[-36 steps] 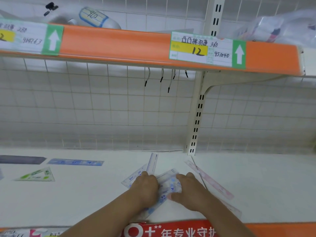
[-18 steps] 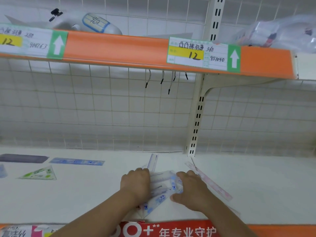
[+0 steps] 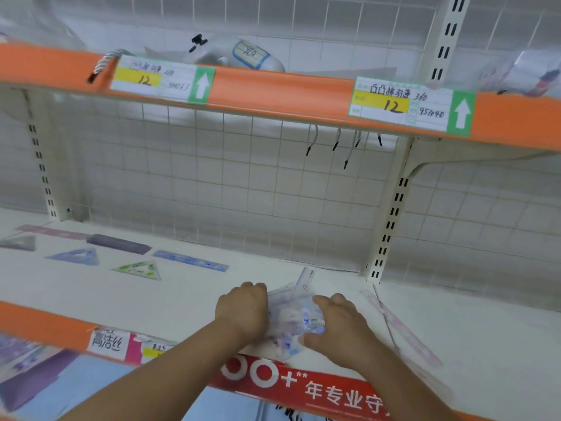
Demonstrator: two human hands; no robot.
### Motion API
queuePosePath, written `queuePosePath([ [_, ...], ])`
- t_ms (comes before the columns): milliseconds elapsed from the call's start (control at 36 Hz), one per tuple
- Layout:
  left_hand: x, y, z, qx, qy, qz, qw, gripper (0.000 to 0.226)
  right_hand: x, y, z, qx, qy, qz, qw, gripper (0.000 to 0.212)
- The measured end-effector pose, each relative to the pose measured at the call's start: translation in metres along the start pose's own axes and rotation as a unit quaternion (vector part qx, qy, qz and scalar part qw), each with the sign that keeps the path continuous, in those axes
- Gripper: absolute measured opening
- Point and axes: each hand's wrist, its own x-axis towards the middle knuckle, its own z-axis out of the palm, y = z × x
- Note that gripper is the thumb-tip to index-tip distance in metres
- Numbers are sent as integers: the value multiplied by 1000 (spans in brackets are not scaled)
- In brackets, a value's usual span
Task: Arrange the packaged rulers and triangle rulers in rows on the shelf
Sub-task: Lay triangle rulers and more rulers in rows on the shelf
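Head view: left grip (image 3: 243,311) and right grip (image 3: 341,325) clasp the clear-packaged ruler pile (image 3: 293,319) at lower centre, likely squaring it for rows on the white shelf (image 3: 182,299).

Even bright light, soft shadow under upper shelf, motion blur, edges warped

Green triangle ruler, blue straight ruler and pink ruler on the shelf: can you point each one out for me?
green triangle ruler (image 3: 141,269): head view, middle of its packet.
blue straight ruler (image 3: 190,261): head view, halfway along its length.
pink ruler (image 3: 400,327): head view, halfway along its length.
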Motion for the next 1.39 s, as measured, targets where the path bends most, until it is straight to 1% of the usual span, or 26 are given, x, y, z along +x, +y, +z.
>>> queuePosePath([
  [83,-7,-18,-3,-6,12,-20,1000,28,1,-17,2,0,2,-16,1000,70],
  [194,-19,-45,-9,-15,21,-41,999,27,2,-43,4,5,-10,-35,999,73],
  [278,-27,-68,-14,-17,28,-52,998,28,2,-68,6,7,-10,-44,999,65],
  [333,-34,-86,-19,-15,30,-57,998,27,2,-88,8,8,-8,-50,999,65],
  [472,-56,-146,-34,-11,34,-61,998,31,-1,-150,18,21,0,-66,998,72],
  [556,-72,-189,-44,-13,36,-62,997,28,-4,-193,28,28,0,-74,997,73],
  [639,-87,-230,-54,-12,37,-69,997,24,-9,-234,40,37,-1,-77,996,71],
  [750,-105,-280,-61,-8,47,-76,996,24,-15,-281,54,49,-1,-79,996,65],
  [917,-122,-340,-65,-20,54,-76,995,26,-21,-334,68,51,7,-70,996,66],
  [1083,-122,-383,-69,-36,45,-77,995,30,-8,-375,79,59,15,-66,996,66],
  [1194,-112,-407,-72,-47,35,-76,995,37,13,-397,87,67,21,-70,995,62],
  [1306,-93,-429,-74,-39,32,-76,996,36,42,-413,95,67,22,-82,994,56],
  [1389,-74,-447,-75,-21,29,-84,996,34,68,-423,101,62,27,-92,993,56],
])
